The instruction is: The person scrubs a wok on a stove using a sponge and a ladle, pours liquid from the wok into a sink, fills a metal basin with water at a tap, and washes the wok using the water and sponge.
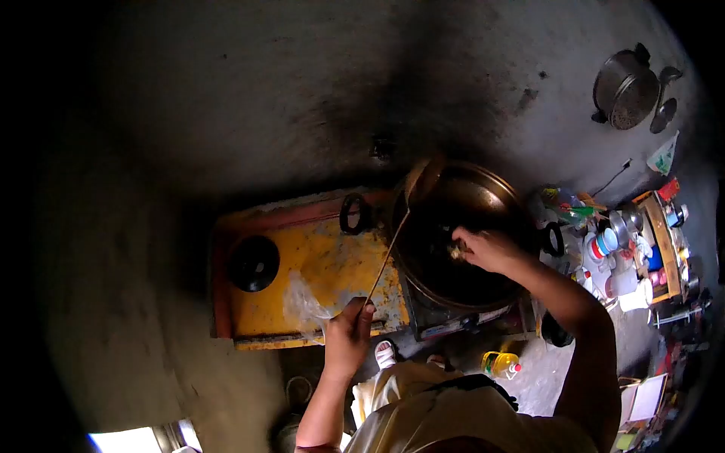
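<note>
My left hand [347, 332] is closed around the thin handle of a long ladle [389, 257]. The ladle's bowl rests at or just above the far left rim of a large wok [506, 192]. A clear plastic bag [303, 302] touches my left hand or lies right beside it; I cannot tell which. Over the dark inside of the wok, my right hand [491, 251] has its fingers bent around small pale pieces [457, 251], whose kind is unclear. Shadow hides most of what the wok contains.
The wok sits on a stove [461, 326] beside a worn yellow tabletop [317, 257] bearing a round black lid [254, 263]. An oil bottle [498, 365] is on the floor. Bowls and packages [608, 241] crowd the right. Pots [625, 89] hang on the sooty wall.
</note>
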The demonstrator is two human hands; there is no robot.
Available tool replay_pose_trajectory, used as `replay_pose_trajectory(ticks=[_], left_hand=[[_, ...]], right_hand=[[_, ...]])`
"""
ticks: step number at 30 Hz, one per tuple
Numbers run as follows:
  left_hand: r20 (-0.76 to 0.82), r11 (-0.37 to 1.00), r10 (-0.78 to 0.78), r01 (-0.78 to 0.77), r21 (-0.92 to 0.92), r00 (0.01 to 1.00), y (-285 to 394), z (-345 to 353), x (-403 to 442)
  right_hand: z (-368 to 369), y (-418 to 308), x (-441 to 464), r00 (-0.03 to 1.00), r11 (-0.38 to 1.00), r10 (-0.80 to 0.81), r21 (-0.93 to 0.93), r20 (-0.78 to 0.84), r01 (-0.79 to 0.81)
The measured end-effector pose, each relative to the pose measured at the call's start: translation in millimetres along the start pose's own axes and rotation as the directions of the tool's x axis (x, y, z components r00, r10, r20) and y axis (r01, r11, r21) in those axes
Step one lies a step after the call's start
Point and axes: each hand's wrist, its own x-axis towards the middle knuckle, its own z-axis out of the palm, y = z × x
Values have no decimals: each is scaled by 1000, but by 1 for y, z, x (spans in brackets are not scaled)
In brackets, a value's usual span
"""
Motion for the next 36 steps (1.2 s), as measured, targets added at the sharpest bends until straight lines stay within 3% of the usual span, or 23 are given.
replay_pose_trajectory(ticks=[2,5,6,7,9,10,11,13,15,18,19,21,23,25,26,27,29,30,31,33,34,35,36], left_hand=[[-40,998,19,-17,55,999,7,1,-4],[-125,972,99,-69,226,987,12,10,-16],[-138,963,117,-78,257,983,15,14,-22],[-147,953,137,-90,291,979,20,19,-28],[-152,942,110,-55,331,982,31,28,-40],[-157,936,61,-2,351,986,37,36,-48],[-178,933,47,20,359,983,41,44,-58],[-134,977,-44,71,203,990,42,60,-69],[-194,978,69,-28,207,979,43,78,-80],[-152,994,-67,79,72,986,62,100,-97],[-166,994,-67,81,75,984,66,107,-103],[-166,989,-82,101,106,983,74,118,-112],[-234,996,-9,30,86,972,79,121,-118],[-238,973,-137,175,149,962,74,119,-126],[-261,993,-106,115,21,959,64,119,-129],[-270,993,-104,113,18,957,67,118,-130],[-340,985,-90,133,106,936,73,111,-131],[-301,976,-202,217,16,932,72,107,-131],[-309,976,-201,216,14,930,67,105,-131],[-178,903,-301,220,-370,937,51,102,-131],[-123,839,-330,231,-493,936,48,100,-131],[-125,838,-331,230,-495,935,47,96,-131],[-65,785,-362,266,-559,930,47,93,-131]], right_hand=[[-9,-7,-9,908,962,31,260,-418,86],[-11,1,-16,813,875,116,446,-571,189],[-3,18,-13,881,925,-11,329,-474,189],[8,35,-14,876,922,-23,329,-481,205],[19,60,-11,910,989,-87,73,-404,127],[2,52,-18,899,953,-26,262,-437,155],[-8,44,-26,901,948,-51,263,-430,179],[-22,33,-38,787,878,-5,374,-617,298],[-28,29,-44,814,831,9,457,-581,317],[-29,26,-40,619,857,-177,189,-765,479],[-27,27,-37,615,852,-188,185,-766,490],[-19,27,-28,413,878,-335,-121,-847,464],[-5,30,-23,448,848,-294,-14,-844,530],[0,34,-32,786,841,-379,172,-489,513],[8,43,-28,760,856,-450,17,-470,517],[8,48,-24,755,852,-457,10,-469,523],[3,52,-12,909,937,-260,142,-325,319],[10,62,8,927,908,-217,285,-308,307],[16,68,22,924,907,-225,280,-309,314],[20,69,40,788,927,-277,62,-551,369],[18,62,42,854,975,-208,-31,-477,220],[25,60,46,853,975,-211,-34,-477,222],[35,56,45,933,969,-219,-173,-285,175]])
